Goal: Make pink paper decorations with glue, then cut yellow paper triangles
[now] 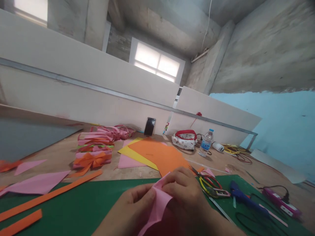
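Observation:
Between my two hands is a piece of pink paper (158, 205), creased and bent, its lower end hanging toward me. My left hand (137, 203) pinches its left edge between thumb and fingers. My right hand (183, 188) has its fingers closed on the upper right part of the same piece. Both hands are above a green cutting mat (98, 200). Just beyond my right hand lie scissors (211, 185) with yellow and red handles. Orange paper sheets (159, 152) lie past my hands. The fingertips of my right hand partly cover the paper.
Orange strips (56, 193) and pink paper pieces (41, 183) lie at left, behind them pink folded paper bundles (98, 139). A blue glue gun (246, 198) and a purple power strip (282, 203) lie right. Farther back stand a phone (150, 127), a pouch (184, 140) and a water bottle (206, 143).

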{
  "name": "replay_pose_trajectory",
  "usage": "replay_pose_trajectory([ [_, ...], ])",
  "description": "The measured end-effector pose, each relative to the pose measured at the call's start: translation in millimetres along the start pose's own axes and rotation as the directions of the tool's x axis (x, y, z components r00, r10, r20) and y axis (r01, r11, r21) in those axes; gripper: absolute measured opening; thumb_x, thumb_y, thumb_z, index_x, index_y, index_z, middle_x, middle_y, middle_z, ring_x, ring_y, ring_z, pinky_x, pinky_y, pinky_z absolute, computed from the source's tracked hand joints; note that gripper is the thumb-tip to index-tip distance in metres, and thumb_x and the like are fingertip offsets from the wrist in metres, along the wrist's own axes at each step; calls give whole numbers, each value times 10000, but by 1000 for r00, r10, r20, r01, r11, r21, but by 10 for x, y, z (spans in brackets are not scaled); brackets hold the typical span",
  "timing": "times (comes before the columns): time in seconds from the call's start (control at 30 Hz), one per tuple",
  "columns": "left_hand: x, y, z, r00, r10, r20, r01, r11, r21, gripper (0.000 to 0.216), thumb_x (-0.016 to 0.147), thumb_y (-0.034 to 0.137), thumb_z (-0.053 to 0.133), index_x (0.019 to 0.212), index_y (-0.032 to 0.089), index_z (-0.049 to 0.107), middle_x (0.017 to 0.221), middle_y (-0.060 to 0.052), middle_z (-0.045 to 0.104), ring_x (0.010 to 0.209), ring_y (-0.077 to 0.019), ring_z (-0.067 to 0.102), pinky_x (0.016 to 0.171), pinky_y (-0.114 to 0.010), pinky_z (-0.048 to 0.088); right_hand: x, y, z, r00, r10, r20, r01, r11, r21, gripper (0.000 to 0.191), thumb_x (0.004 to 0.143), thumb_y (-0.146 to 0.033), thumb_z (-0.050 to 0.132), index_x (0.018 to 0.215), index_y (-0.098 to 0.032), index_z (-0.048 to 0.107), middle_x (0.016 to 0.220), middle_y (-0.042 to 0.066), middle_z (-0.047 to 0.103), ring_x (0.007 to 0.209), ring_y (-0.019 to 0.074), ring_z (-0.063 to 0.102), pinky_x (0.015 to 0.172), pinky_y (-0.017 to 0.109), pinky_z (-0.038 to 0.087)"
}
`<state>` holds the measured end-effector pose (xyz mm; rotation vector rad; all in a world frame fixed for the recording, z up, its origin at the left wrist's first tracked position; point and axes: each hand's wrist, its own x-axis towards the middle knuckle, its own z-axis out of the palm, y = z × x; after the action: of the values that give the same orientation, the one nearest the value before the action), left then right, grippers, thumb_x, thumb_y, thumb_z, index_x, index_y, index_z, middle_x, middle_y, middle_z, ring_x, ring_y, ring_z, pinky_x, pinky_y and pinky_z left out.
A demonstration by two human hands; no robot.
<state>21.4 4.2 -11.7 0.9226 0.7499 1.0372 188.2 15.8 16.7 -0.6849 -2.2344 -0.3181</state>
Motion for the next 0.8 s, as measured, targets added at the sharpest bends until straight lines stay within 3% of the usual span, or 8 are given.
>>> replay_pose_trajectory([
  [0.1,-29,32,8,1000,-19,15,19,1000,-3,355,616,456,762,847,187,747,731,-47,707,730,-205,600,659,-275,448,5,-28,-15,998,35,-46,-35,999,1,151,754,-81,545,733,-197,640,926,52,646,848,197,548,706,338,415],
  [0.2,-69,86,17,1000,-30,9,28,993,114,321,638,428,751,851,188,756,681,-27,694,697,-181,574,594,-229,419,3,-44,-19,991,59,-116,-58,998,16,240,690,-15,504,767,-199,637,1015,60,638,928,213,564,766,364,431],
  [0.37,-114,129,42,998,55,38,-61,979,196,348,738,450,655,926,175,754,727,-34,708,701,-190,574,643,-254,431,16,-15,-59,996,43,-83,-42,999,18,303,683,-93,625,973,-178,616,870,64,671,838,221,598,735,363,458],
  [0.57,-113,157,51,995,85,52,-98,933,348,284,753,419,647,901,209,766,797,-38,742,809,-237,628,728,-276,456,24,25,-113,999,9,-47,-8,1000,19,196,740,-37,519,803,-185,631,728,22,672,701,162,602,723,344,445],
  [0.7,-107,141,43,973,229,29,-212,837,504,196,754,321,641,890,261,770,879,-34,762,888,-268,650,828,-319,453,11,34,-92,999,20,-42,-17,998,65,211,748,-31,510,775,-199,635,717,12,678,695,155,613,715,331,447],
  [0.8,-110,118,39,954,300,-5,-240,774,587,209,775,301,597,887,266,770,886,-40,765,853,-262,662,813,-322,458,5,40,-84,997,52,-49,-47,994,96,251,680,-4,499,778,-193,632,744,22,687,726,172,623,686,321,450],
])
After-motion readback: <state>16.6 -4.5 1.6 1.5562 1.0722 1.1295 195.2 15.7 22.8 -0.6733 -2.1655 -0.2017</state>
